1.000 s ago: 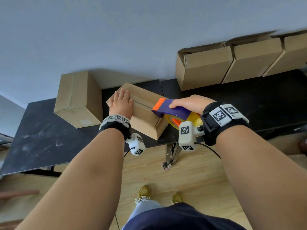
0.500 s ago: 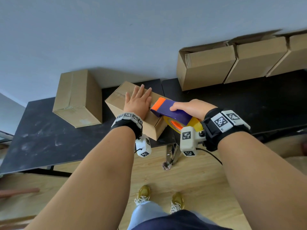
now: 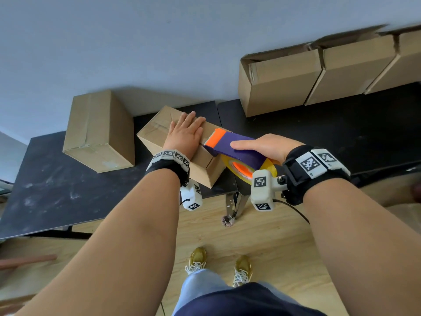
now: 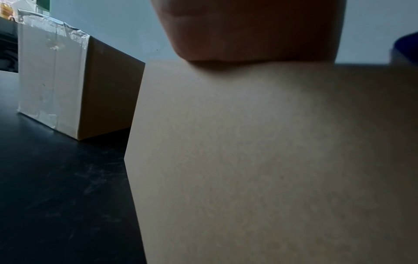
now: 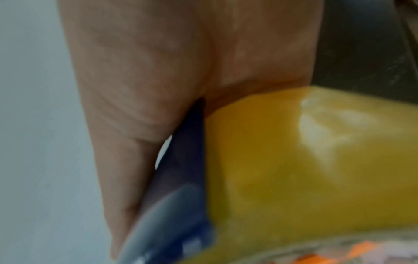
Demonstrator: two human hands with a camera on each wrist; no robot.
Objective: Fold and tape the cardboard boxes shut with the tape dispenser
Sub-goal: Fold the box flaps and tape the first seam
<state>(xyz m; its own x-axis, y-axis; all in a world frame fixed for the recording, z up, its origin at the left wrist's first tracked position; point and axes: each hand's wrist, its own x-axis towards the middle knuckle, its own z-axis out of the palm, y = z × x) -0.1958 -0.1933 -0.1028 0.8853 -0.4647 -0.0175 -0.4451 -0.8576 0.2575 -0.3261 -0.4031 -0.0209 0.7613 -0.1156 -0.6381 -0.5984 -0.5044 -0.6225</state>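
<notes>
A small cardboard box (image 3: 155, 131) lies near the front edge of the black table (image 3: 57, 190). My left hand (image 3: 185, 133) lies flat on its top with straight fingers, pressing it down. My right hand (image 3: 262, 148) grips the purple and orange tape dispenser (image 3: 230, 145), whose orange end sits at the box's right end, close to my left hand. The yellow tape roll (image 5: 305, 160) fills the right wrist view beside my palm. The left wrist view shows the box side (image 4: 260, 160) up close under my palm (image 4: 248, 30).
A taped box (image 3: 98, 131) stands to the left on the table, also seen as the taped box (image 4: 54, 80) in the left wrist view. Three open boxes (image 3: 280, 80) line the wall at the back right. The wooden floor (image 3: 262, 242) and my shoes are below.
My left hand slid rightward along the box top toward the dispenser. The dispenser's orange end rose and shifted slightly right; the box stayed put.
</notes>
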